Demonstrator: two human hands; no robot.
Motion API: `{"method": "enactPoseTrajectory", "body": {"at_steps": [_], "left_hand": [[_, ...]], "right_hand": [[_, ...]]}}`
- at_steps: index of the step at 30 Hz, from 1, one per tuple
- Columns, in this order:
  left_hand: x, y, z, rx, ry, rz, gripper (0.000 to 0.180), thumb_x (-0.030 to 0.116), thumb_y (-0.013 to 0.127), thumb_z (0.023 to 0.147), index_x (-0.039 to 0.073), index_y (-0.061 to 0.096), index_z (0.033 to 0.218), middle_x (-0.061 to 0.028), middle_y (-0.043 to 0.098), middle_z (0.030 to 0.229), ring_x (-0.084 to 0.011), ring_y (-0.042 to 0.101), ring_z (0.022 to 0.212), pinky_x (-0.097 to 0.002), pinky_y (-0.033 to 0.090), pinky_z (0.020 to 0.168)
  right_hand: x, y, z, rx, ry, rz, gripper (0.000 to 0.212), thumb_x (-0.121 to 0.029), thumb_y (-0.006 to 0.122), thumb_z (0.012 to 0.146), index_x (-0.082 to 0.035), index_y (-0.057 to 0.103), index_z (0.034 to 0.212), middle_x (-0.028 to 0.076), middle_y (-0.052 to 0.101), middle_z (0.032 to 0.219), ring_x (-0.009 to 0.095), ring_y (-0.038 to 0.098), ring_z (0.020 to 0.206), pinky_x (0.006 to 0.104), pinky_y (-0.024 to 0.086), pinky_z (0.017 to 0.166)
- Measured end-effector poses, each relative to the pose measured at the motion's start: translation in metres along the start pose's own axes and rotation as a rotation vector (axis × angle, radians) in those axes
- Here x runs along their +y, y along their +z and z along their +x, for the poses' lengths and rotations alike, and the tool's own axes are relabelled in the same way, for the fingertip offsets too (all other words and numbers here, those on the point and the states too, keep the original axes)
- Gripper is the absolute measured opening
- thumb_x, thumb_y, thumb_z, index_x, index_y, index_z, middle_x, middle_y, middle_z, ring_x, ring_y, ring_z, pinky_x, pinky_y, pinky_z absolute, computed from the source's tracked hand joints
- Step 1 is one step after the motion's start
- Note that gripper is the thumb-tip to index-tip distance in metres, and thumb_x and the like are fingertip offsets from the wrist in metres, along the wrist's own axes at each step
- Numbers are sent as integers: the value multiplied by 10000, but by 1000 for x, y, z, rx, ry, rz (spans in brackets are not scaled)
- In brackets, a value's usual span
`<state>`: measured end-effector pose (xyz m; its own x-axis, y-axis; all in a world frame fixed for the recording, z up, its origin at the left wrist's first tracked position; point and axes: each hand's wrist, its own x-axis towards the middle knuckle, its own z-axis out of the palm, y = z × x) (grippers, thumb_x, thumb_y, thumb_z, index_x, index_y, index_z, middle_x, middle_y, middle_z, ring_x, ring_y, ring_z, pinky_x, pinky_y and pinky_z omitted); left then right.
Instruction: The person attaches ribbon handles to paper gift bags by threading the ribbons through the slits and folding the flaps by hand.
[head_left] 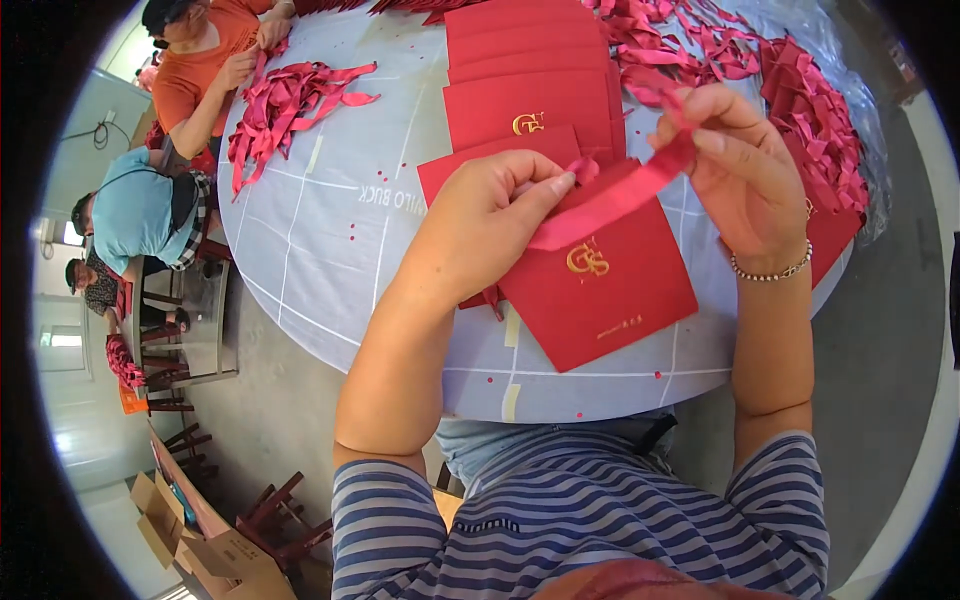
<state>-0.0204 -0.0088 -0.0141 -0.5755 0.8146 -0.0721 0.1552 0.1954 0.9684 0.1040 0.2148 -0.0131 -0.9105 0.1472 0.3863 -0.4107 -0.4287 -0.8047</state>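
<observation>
A pinkish-red ribbon [630, 193] stretches between my two hands above a red paper bag [620, 310] with a gold emblem. My left hand [475, 215] is closed, its thumb and forefinger pinching the ribbon near a small curl. Higher and to the right, my right hand [745, 165] pinches the ribbon's other end between thumb and fingertips. The bag lies flat and tilted near the table's front edge; its upper part is hidden behind the ribbon and my left hand. Beyond it a row of overlapping red bags [500, 100] runs toward the far side.
Loose ribbons pile up at the far right [690, 45] and far left [290, 105]. More red bags and ribbons [815, 105] lie right, beside clear plastic. A grey-white cloth covers the round table [330, 240]. A person in orange [190, 80] works at its far left; cardboard boxes [225, 560] stand lower left.
</observation>
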Motion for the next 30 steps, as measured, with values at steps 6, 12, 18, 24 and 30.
{"method": "enactPoseTrajectory", "body": {"at_steps": [6,12,18,24,30], "left_hand": [[9,5,-5,-143,-59,70,137,89,718,891,-12,688,979,14,678,780,-37,591,711,-208,474,644],[-3,-1,-3,-206,151,325,96,39,680,881,-12,674,962,-6,678,830,-67,596,789,-237,486,700],[3,-6,-5,-132,80,343,44,32,592,948,-4,616,953,14,633,799,-57,556,776,-225,457,688],[-1,-7,-4,-43,29,172,75,38,542,994,1,586,1043,32,625,813,-7,531,767,-169,426,674],[4,-5,-4,31,4,76,88,35,611,961,-4,629,1038,33,653,833,-10,566,751,-170,452,664]], "right_hand": [[10,18,-2,-17,84,-21,130,15,580,941,15,626,1062,107,662,1037,184,653,916,325,535,830],[2,30,-2,13,-45,243,199,27,567,952,5,596,1147,127,656,1061,153,604,737,315,526,761],[-6,28,-2,-33,123,66,270,4,595,941,23,590,1210,118,695,997,63,504,574,223,454,578],[8,43,-4,46,346,-651,91,-36,643,930,10,679,998,66,718,863,32,566,603,193,438,513],[19,46,-3,11,-86,-1140,91,-35,706,841,-5,670,919,103,666,833,204,635,720,318,491,658]]}}
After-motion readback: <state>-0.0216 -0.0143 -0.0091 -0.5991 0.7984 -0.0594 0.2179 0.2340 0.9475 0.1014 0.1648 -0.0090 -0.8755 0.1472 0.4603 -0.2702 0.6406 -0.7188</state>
